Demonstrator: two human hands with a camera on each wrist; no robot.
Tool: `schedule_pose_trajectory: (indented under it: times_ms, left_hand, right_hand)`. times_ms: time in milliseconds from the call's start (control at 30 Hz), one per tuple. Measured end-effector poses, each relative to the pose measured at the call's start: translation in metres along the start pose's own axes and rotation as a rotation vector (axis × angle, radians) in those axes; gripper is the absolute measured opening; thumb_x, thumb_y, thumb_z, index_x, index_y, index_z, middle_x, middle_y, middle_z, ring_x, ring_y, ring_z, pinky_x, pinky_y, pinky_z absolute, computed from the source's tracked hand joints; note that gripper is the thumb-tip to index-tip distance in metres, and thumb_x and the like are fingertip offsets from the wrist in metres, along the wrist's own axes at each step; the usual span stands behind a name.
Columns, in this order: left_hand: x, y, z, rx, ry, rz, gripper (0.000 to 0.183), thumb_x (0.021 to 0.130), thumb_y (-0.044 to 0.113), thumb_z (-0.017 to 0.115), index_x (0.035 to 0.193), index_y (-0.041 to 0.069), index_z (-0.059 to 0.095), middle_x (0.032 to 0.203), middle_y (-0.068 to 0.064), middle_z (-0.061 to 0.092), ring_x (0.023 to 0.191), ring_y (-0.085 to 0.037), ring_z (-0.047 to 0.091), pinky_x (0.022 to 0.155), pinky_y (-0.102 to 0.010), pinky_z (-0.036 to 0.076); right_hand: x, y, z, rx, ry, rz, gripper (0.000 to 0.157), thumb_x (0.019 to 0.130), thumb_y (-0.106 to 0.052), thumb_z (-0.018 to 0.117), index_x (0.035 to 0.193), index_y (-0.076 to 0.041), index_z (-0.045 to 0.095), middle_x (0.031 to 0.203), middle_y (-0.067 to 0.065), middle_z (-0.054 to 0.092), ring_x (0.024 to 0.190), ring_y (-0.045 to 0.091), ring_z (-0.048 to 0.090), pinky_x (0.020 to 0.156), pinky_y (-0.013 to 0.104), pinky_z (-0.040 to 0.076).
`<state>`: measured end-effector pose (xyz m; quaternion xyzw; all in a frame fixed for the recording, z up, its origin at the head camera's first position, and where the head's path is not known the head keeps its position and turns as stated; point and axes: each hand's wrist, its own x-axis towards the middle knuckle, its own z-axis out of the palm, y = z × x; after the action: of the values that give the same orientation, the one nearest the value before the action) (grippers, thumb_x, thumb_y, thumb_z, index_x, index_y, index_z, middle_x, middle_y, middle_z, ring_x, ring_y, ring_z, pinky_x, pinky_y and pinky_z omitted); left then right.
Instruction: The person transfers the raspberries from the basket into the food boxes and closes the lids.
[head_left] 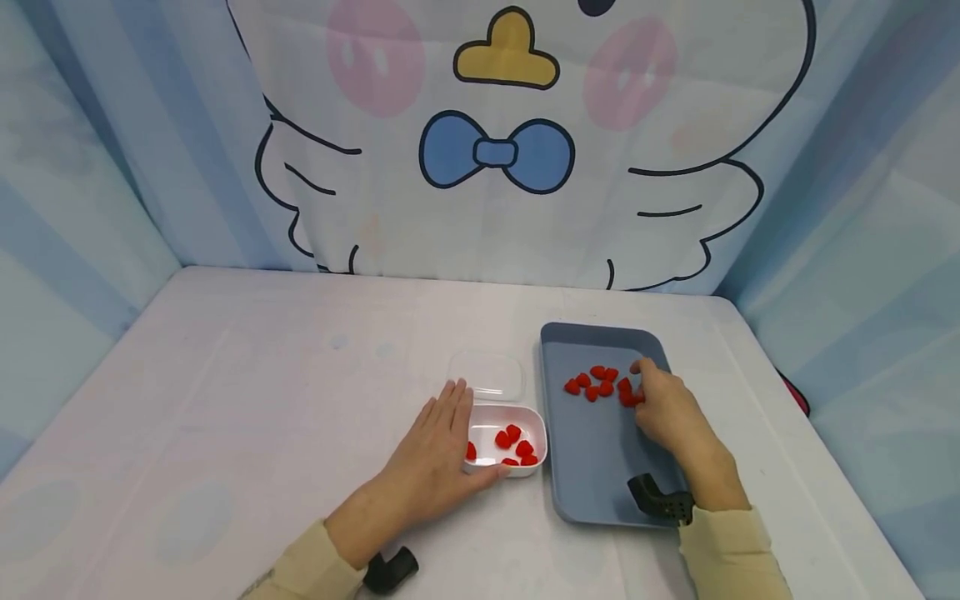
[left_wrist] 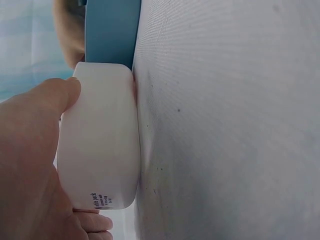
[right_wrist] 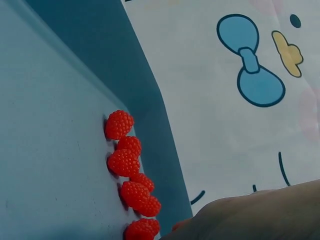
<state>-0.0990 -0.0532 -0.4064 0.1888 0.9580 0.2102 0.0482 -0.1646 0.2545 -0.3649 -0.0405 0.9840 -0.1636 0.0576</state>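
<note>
My left hand [head_left: 431, 458] rests against a small white box [head_left: 491, 417], its fingers straight along the box's left side. In the left wrist view its thumb [left_wrist: 67, 92] touches the upper edge of the box wall. Several raspberries [head_left: 502, 439] lie in the box. Over the right part of a blue-grey tray [head_left: 592, 475], my right hand [head_left: 671, 412] is beside raspberries [head_left: 626, 398], index finger bent. Its thumb is hidden, so whether it pinches one cannot be told. More raspberries [right_wrist: 123, 162] lie on the tray in the right wrist view.
A clear plastic lid [head_left: 487, 375] lies behind the box on the white table [head_left: 225, 400]. The tray's raised rim [head_left: 545, 417] stands close to the box's right side. Curtains [head_left: 862, 250] hang around the table, with a cartoon print at the back.
</note>
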Motion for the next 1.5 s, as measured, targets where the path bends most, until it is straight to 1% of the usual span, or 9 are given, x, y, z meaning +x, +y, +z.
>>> schedule_pose_trajectory:
  times_ms: [133, 267, 433, 667, 833, 967, 1300, 1500]
  left_hand:
    - [-0.001, 0.000, 0.000, -0.004, -0.004, -0.001, 0.104, 0.086, 0.065, 0.061, 0.156, 0.001, 0.020, 0.164, -0.017, 0.022, 0.154, -0.033, 0.018, 0.123, -0.051, 0.021]
    - [-0.001, 0.000, 0.000, -0.007, -0.016, -0.004, 0.105, 0.086, 0.066, 0.061, 0.156, 0.001, 0.019, 0.164, -0.016, 0.022, 0.154, -0.033, 0.017, 0.124, -0.051, 0.021]
    - [0.000, 0.000, 0.000, -0.006, -0.007, -0.001, 0.105, 0.085, 0.066, 0.060, 0.156, 0.001, 0.020, 0.164, -0.016, 0.022, 0.154, -0.033, 0.018, 0.124, -0.051, 0.021]
    - [0.000, 0.000, 0.000, -0.003, -0.005, 0.002, 0.105, 0.085, 0.066, 0.061, 0.156, 0.000, 0.020, 0.164, -0.017, 0.023, 0.154, -0.033, 0.018, 0.123, -0.051, 0.021]
    - [0.001, 0.000, 0.000, -0.003, 0.006, 0.002, 0.104, 0.085, 0.066, 0.061, 0.156, 0.000, 0.020, 0.164, -0.017, 0.023, 0.154, -0.033, 0.018, 0.124, -0.051, 0.021]
    - [0.001, 0.000, -0.001, -0.007, 0.008, 0.003, 0.104, 0.085, 0.065, 0.062, 0.156, 0.000, 0.020, 0.163, -0.017, 0.023, 0.154, -0.033, 0.018, 0.124, -0.051, 0.021]
    - [0.002, 0.000, 0.000, -0.008, 0.013, 0.000, 0.104, 0.085, 0.065, 0.062, 0.156, 0.000, 0.021, 0.163, -0.017, 0.024, 0.153, -0.033, 0.019, 0.123, -0.051, 0.022]
    - [0.001, 0.000, 0.000, -0.008, 0.001, -0.001, 0.105, 0.085, 0.066, 0.062, 0.156, 0.000, 0.020, 0.163, -0.017, 0.024, 0.153, -0.033, 0.019, 0.123, -0.051, 0.021]
  right_hand:
    - [-0.001, 0.000, 0.002, 0.002, 0.006, -0.005, 0.045, 0.079, 0.012, 0.055, 0.123, 0.010, 0.048, 0.084, 0.016, 0.059, 0.068, 0.024, 0.053, 0.061, 0.036, 0.048]
    - [-0.002, 0.001, 0.002, 0.003, -0.004, 0.010, 0.045, 0.079, 0.011, 0.056, 0.123, 0.010, 0.048, 0.084, 0.016, 0.059, 0.069, 0.024, 0.053, 0.061, 0.036, 0.049]
    - [-0.002, 0.002, 0.001, -0.008, 0.007, -0.002, 0.043, 0.078, 0.012, 0.057, 0.120, 0.009, 0.051, 0.080, 0.014, 0.057, 0.067, 0.024, 0.052, 0.059, 0.035, 0.047]
    - [-0.002, 0.002, 0.001, -0.007, -0.008, 0.014, 0.041, 0.080, 0.010, 0.057, 0.120, 0.008, 0.051, 0.080, 0.013, 0.058, 0.066, 0.023, 0.053, 0.059, 0.035, 0.048]
    - [-0.003, 0.000, -0.003, -0.022, 0.012, 0.004, 0.039, 0.080, 0.009, 0.057, 0.119, 0.009, 0.052, 0.080, 0.014, 0.060, 0.066, 0.023, 0.054, 0.060, 0.038, 0.050]
    - [-0.005, -0.002, -0.007, -0.013, 0.024, 0.000, 0.037, 0.082, 0.008, 0.057, 0.119, 0.009, 0.053, 0.078, 0.013, 0.059, 0.065, 0.022, 0.054, 0.060, 0.037, 0.049]
    - [-0.007, -0.006, -0.011, 0.003, 0.128, -0.060, 0.033, 0.084, 0.007, 0.059, 0.116, 0.009, 0.055, 0.074, 0.010, 0.058, 0.063, 0.021, 0.052, 0.058, 0.036, 0.047]
    - [-0.008, -0.008, -0.010, 0.027, 0.144, -0.080, 0.032, 0.085, 0.007, 0.061, 0.116, 0.008, 0.056, 0.076, 0.011, 0.060, 0.064, 0.020, 0.053, 0.059, 0.035, 0.049]
